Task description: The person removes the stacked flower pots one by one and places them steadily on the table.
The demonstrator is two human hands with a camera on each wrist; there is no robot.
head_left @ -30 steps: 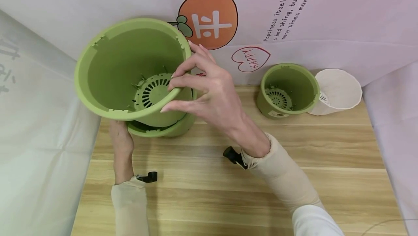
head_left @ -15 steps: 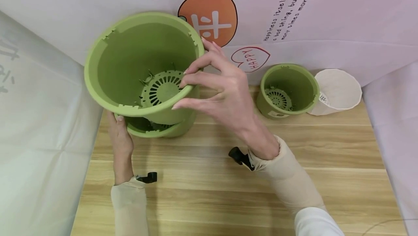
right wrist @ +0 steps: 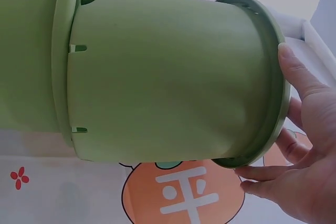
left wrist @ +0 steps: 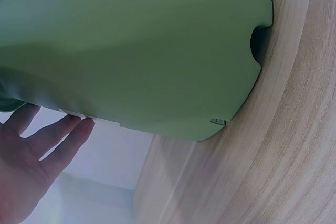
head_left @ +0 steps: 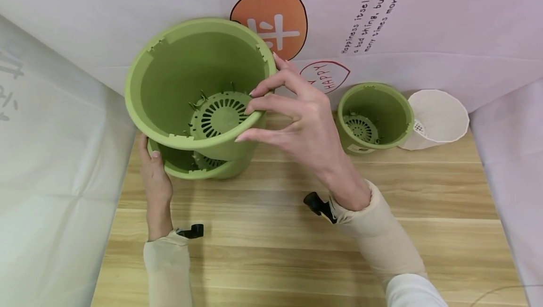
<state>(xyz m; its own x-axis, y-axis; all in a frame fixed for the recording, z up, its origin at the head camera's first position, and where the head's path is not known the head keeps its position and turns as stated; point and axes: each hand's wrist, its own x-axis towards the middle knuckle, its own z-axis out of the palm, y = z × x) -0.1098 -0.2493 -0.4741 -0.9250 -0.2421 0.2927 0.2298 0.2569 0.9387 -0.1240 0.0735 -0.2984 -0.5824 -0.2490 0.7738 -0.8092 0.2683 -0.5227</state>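
Note:
A large green flowerpot [head_left: 203, 43] with a slotted bottom is raised over a second green flowerpot [head_left: 229, 168]. My right hand [head_left: 303, 128] pinches the upper pot's rim at its right side, thumb outside and fingertips over the edge. In the right wrist view the upper pot's base [right wrist: 79, 87] is level with the lower pot's rim [right wrist: 62, 61]; whether they touch I cannot tell. My left hand [head_left: 157, 179] holds the lower pot at its left rim, thumb at the edge. Its fingers [left wrist: 65, 140] lie along the pot's outer wall in the left wrist view.
A smaller green flowerpot [head_left: 375, 116] stands at the back right, beside a white pot [head_left: 441, 116] with a faceted rim. All stand on a wood-grain table [head_left: 263, 250]. Printed cloth walls [head_left: 424, 29] enclose the back and sides.
My right hand has moved to the right with the upper flowerpot, exposing more of the lower pot's opening. My left hand stays at the lower pot's rim, its thumb now showing.

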